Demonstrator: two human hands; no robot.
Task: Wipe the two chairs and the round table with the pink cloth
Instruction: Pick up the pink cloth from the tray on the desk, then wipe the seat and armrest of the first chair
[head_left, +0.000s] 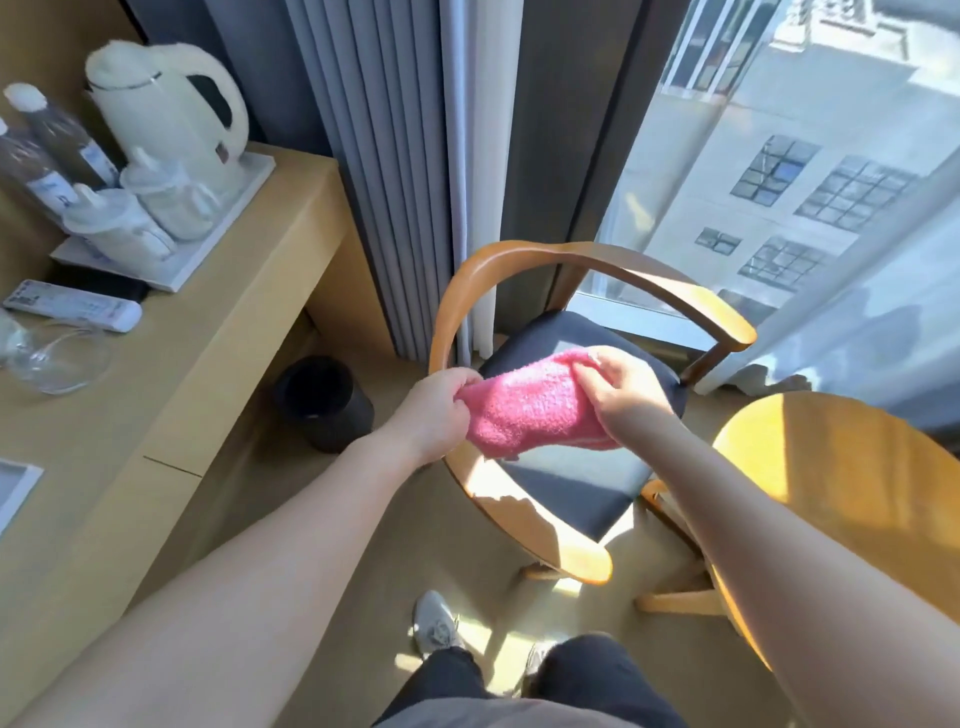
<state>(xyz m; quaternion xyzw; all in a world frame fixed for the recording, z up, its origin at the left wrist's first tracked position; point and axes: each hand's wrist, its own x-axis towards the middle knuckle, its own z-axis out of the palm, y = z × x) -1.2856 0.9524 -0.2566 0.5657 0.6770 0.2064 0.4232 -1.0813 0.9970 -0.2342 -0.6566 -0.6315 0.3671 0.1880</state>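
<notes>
Two bare arms reach out over a wooden chair (519, 270). The left hand (436, 410) is closed tight on one end of the pink cloth (530, 410). The right hand (623, 389) pinches the other end with its fingers. The cloth is fluffy and hangs stretched between the two hands, up in the air above the chair's dark seat (582, 483). I cannot tell if the cloth touches the seat. The chair has a curved wooden back that goes around like a ring, and sun shines on part of it. Just to the right of the chair is the round table (852, 483), made of yellow wood, and the right arm passes in front of its edge. Only one chair shows here. On the floor to the left of the chair stands a black bin (324, 400). It is open at the top, and it is too dark inside to tell what is in it. On the long desk (208, 343) at the left sits a white tray (218, 249). On the tray are a white kettle (166, 104) and two white cups (145, 213), which look wrapped in clear plastic. Two water bottles (41, 145) stand beside the tray. A white remote (72, 306) lies in front of the tray, and a clear glass dish (57, 358) sits near it. Grey curtains (395, 156) hang behind the chair, next to a big window (779, 156).
</notes>
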